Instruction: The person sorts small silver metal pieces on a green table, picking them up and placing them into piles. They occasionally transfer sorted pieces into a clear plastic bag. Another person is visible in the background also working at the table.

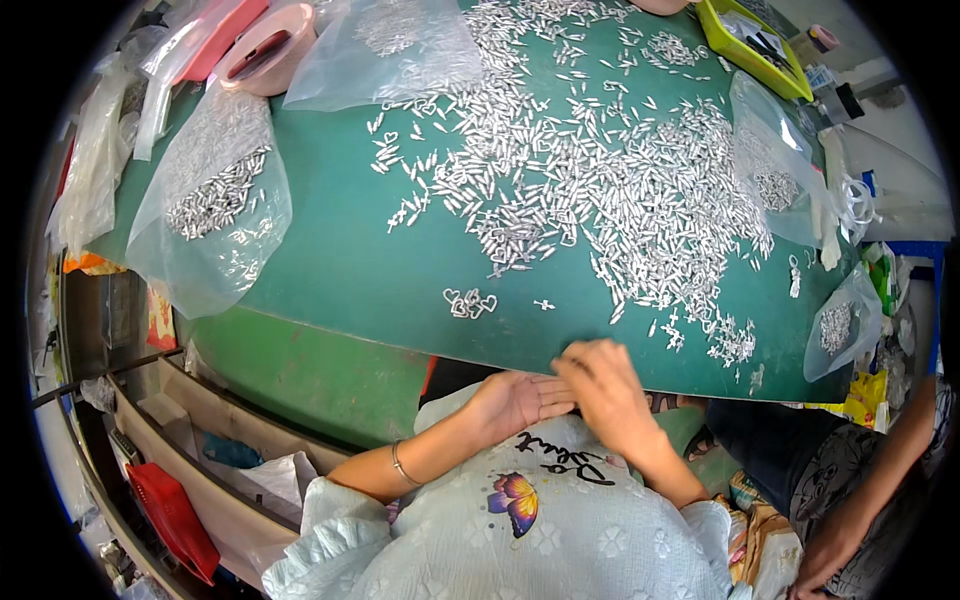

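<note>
My left hand (515,402) is just off the table's near edge, palm up with its fingers stretched flat toward the right. Nothing shows on the bare part of the palm. Over those fingertips is my right hand (607,388), bent at the knuckles and smeared by motion, so whether it holds anything is hidden. Beyond my hands, on the green table (350,240), lie a small group of silvery heart-shaped metal pieces (469,304) and a lone cross-shaped metal piece (543,305). Farther back spreads a large heap of small pointed silvery metal pieces (640,190).
Clear plastic bags of metal pieces (215,200) lie at the left, with another bag (842,325) at the right edge. A pink bowl (268,50) and a yellow-green tray (750,45) stand at the back. Another person's arm (880,490) is at the right, a drawer (220,430) at the lower left.
</note>
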{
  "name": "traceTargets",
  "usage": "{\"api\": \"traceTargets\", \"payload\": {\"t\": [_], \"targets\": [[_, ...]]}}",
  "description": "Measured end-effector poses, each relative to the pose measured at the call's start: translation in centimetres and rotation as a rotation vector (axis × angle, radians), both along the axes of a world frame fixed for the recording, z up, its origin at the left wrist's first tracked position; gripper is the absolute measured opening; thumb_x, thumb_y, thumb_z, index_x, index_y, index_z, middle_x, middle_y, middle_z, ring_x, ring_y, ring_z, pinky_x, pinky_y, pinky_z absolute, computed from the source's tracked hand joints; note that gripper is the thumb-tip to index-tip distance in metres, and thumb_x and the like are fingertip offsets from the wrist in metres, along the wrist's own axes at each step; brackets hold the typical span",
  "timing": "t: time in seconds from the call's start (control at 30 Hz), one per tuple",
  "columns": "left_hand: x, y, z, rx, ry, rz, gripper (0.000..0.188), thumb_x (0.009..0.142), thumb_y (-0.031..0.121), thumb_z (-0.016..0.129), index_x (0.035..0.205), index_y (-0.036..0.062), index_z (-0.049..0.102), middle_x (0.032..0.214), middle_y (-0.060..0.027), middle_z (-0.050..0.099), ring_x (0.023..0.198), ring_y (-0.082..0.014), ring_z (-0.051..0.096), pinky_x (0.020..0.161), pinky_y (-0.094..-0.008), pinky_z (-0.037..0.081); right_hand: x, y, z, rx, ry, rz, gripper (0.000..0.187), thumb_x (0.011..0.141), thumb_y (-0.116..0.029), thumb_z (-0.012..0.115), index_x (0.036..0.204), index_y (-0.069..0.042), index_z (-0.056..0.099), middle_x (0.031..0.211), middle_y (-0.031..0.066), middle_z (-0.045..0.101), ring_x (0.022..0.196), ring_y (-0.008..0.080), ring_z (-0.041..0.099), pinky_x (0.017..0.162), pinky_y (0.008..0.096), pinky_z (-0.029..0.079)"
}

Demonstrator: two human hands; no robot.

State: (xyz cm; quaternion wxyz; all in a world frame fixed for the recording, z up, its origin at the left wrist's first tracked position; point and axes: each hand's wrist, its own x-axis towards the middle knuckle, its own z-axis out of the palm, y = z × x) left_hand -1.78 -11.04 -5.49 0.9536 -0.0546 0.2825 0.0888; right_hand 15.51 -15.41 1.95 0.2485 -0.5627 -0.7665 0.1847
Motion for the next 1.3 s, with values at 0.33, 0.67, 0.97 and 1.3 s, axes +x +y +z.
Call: {"api": "traceTargets", "payload": {"t": [0.33, 0.67, 0.97, 1.3], "targets": [[1.5, 1.1, -0.1, 0.111, -0.142, -0.097, 0.059, 0.103, 0.039, 0.038, 0.140, -0.0067, 0.035, 0.140, -0.0317, 0.043, 0.131, -0.0403, 0.046, 0.108, -0.0456, 0.043, 2.4, 1.1, -1.1, 0.202, -0.099, -0.440, 0.025, 0.078, -0.004, 0.070, 0.102, -0.002, 0.065, 0.104, 0.0099, 0.059, 0.092, 0.0292, 0.054, 0.075, 0.0390, 0.040], [2.2, 0.6, 0.0, -0.006, -0.281, -0.044, 0.063, 0.103, 0.040, 0.034, 0.144, -0.0074, 0.028, 0.145, -0.0351, 0.033, 0.136, -0.0441, 0.037, 0.110, -0.0476, 0.039, 2.6, -0.9, -1.4, 0.152, -0.016, -0.326, 0.019, 0.076, 0.002, 0.067, 0.094, -0.001, 0.063, 0.098, 0.0099, 0.058, 0.085, 0.0283, 0.054, 0.073, 0.0380, 0.042], [3.3, -2.9, -7.1, -0.298, -0.552, 0.070, 0.046, 0.101, 0.028, 0.038, 0.134, -0.0047, 0.043, 0.134, -0.0236, 0.052, 0.123, -0.0357, 0.053, 0.111, -0.0491, 0.037, 1.6, -4.2, 0.4, 0.013, 0.175, -0.030, 0.020, 0.072, 0.004, 0.069, 0.091, 0.000, 0.066, 0.098, 0.0133, 0.060, 0.088, 0.0291, 0.057, 0.070, 0.0372, 0.047], [3.1, -0.6, -0.6, 0.133, 0.155, -0.231, 0.025, 0.099, 0.015, 0.051, 0.114, -0.0040, 0.055, 0.108, -0.0134, 0.066, 0.107, -0.0243, 0.065, 0.098, -0.0383, 0.052, 0.1, 1.9, -1.5, 0.184, 0.113, -0.210, 0.025, 0.076, -0.001, 0.068, 0.100, -0.001, 0.063, 0.097, 0.0112, 0.056, 0.086, 0.0306, 0.055, 0.074, 0.0392, 0.045]]}}
